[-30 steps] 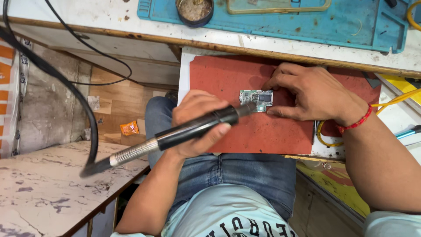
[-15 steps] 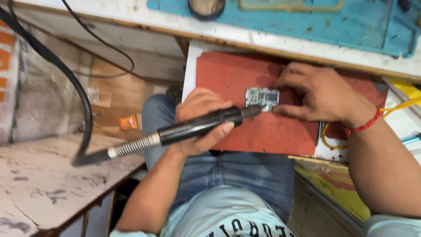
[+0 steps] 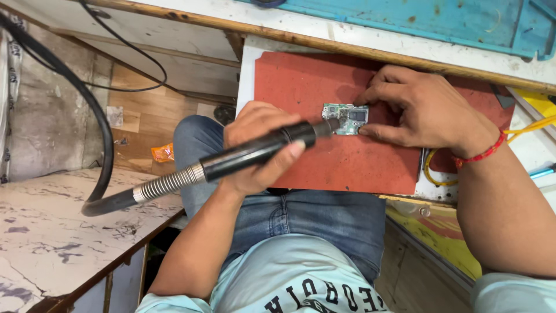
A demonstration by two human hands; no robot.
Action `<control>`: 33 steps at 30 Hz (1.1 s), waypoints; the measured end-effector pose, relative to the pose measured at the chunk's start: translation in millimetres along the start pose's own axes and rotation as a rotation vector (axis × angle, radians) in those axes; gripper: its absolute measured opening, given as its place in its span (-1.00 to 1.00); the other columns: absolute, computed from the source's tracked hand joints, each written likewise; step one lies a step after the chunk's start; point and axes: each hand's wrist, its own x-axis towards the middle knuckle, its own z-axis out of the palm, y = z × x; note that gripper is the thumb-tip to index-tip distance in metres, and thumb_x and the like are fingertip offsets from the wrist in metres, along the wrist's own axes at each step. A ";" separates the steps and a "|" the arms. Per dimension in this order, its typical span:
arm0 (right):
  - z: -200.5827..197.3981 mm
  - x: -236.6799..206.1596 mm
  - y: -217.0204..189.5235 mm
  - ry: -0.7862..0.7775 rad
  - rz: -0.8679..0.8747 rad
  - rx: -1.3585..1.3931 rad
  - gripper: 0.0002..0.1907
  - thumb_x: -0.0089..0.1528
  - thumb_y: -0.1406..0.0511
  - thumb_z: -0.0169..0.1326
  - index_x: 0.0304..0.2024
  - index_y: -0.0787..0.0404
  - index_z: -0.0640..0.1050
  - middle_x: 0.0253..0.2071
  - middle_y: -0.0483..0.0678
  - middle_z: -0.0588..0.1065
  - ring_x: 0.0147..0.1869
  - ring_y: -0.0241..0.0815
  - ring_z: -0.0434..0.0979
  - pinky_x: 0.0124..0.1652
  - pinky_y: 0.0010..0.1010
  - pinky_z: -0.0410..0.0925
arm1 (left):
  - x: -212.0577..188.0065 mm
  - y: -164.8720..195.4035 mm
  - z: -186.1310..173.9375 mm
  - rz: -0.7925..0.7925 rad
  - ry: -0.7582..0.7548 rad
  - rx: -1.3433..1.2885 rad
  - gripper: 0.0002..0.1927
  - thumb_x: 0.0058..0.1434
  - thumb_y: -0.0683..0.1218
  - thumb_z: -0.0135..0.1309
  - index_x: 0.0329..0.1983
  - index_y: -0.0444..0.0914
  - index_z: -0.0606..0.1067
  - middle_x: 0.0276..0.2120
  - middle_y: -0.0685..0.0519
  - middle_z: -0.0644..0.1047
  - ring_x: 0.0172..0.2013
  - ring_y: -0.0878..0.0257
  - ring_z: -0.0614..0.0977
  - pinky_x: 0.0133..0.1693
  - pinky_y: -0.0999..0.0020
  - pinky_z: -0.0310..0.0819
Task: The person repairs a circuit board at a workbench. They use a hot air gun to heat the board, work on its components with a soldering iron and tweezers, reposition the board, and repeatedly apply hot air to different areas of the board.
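The left hand (image 3: 255,145) has its grip wrapped around a black hot-air wand (image 3: 255,152), nozzle at the small circuit board (image 3: 346,118). The right hand (image 3: 423,110) pins that board to the red mat (image 3: 347,162) with pressed fingertips (heating looks underway, nothing lifted off yet).

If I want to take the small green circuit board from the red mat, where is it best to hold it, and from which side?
Probably by its two long edges, coming from the right. The circuit board lies flat on the red mat, so only its thin edges offer a grip. The black tool's nozzle, held by the left hand, blocks the left end; the right hand already holds its right side.
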 end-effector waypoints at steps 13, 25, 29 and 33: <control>-1.3 1.1 -2.5 -0.008 0.012 -0.010 -0.56 0.00 0.13 0.37 -0.09 0.07 0.64 -0.13 -0.08 0.50 -0.31 -0.10 0.55 -0.36 -0.27 0.42 | 4.9 0.4 -1.1 0.065 -0.055 -0.005 -0.63 0.26 0.03 0.24 0.00 -0.31 0.58 -0.16 -0.05 0.65 -0.13 0.10 0.68 0.05 0.24 0.53; -0.1 1.1 -3.2 -0.017 0.027 -0.040 -0.55 0.00 0.11 0.37 -0.09 0.09 0.63 -0.12 -0.07 0.50 -0.31 -0.10 0.55 -0.36 -0.28 0.42 | 0.0 -3.6 1.4 -0.021 0.030 -0.020 -0.65 0.29 0.03 0.23 0.01 -0.28 0.60 -0.14 -0.03 0.66 -0.16 0.14 0.68 -0.01 0.30 0.56; -1.4 1.0 -5.2 -0.031 0.038 -0.032 -0.55 0.00 0.12 0.37 -0.08 0.07 0.64 -0.13 -0.08 0.51 -0.33 -0.09 0.55 -0.37 -0.26 0.42 | 0.5 -2.3 0.9 0.043 -0.020 0.015 -0.64 0.27 0.02 0.25 0.01 -0.30 0.60 -0.17 -0.02 0.65 -0.15 0.12 0.67 0.02 0.27 0.56; -2.6 2.2 -4.5 -0.026 0.029 -0.031 -0.54 0.00 0.13 0.37 -0.08 0.08 0.63 -0.12 -0.07 0.50 -0.32 -0.09 0.55 -0.37 -0.27 0.42 | 3.3 -0.9 -0.3 -0.033 0.027 -0.011 -0.63 0.27 0.03 0.22 0.01 -0.32 0.59 -0.17 -0.03 0.65 -0.12 0.10 0.67 0.02 0.27 0.54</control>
